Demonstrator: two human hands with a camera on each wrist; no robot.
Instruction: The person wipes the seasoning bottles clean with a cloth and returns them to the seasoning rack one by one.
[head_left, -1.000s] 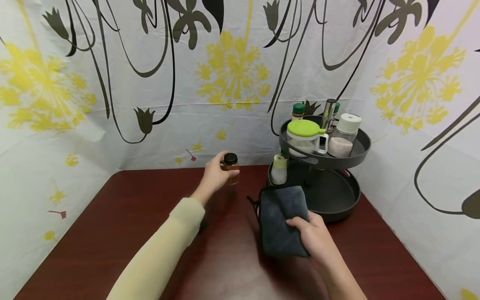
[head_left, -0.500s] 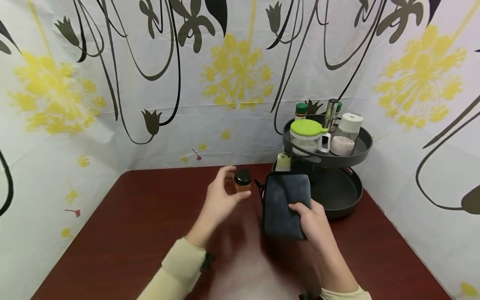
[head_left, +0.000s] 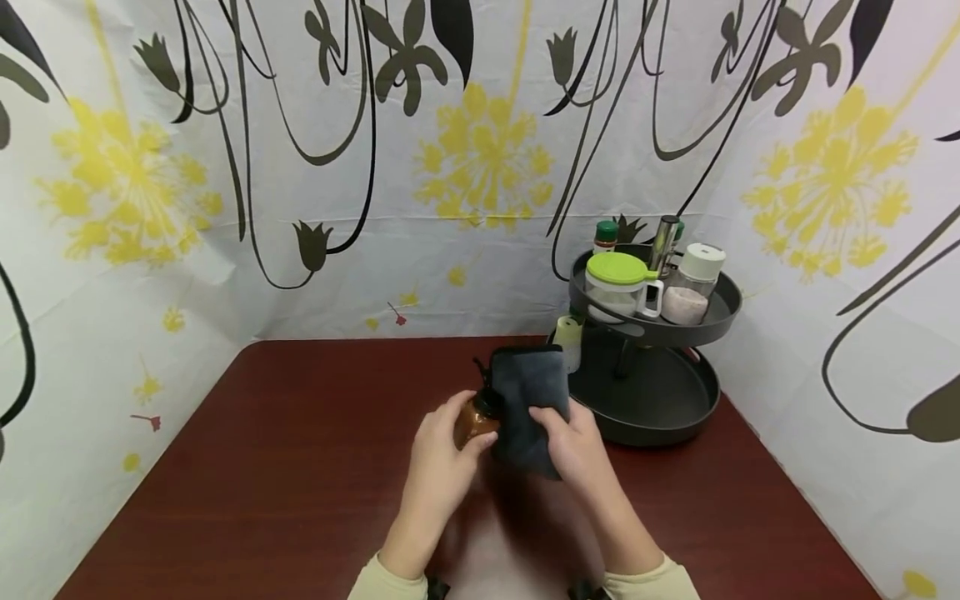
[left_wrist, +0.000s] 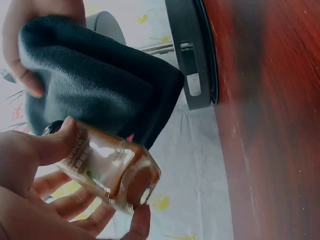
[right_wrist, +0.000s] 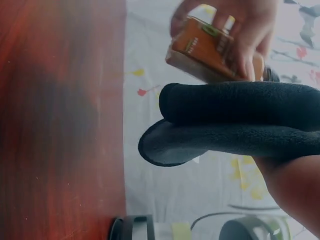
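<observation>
My left hand (head_left: 438,458) grips a small glass spice jar (head_left: 474,423) with a black lid and orange-brown contents. In the left wrist view the jar (left_wrist: 112,165) lies tilted between thumb and fingers, printed label showing. Close beside it, my right hand (head_left: 573,442) holds a folded dark blue-grey cloth (head_left: 528,408), thumb on its face. The cloth (left_wrist: 100,80) is right against or just behind the jar; whether they touch I cannot tell. In the right wrist view the folds of the cloth (right_wrist: 225,115) hide part of the jar (right_wrist: 205,50).
A two-tier dark grey rack (head_left: 645,421) stands at the right rear of the red-brown table (head_left: 247,475). Its upper tier bears a green-lidded pot (head_left: 618,283), a white-capped jar (head_left: 693,283) and other bottles. A pale-capped shaker (head_left: 568,342) is on the lower tier. Patterned sheeting (head_left: 450,275) surrounds the table.
My left hand has brought the jar from the table's rear toward me and up to the cloth. My right hand has shifted left with the cloth, so both hands now meet.
</observation>
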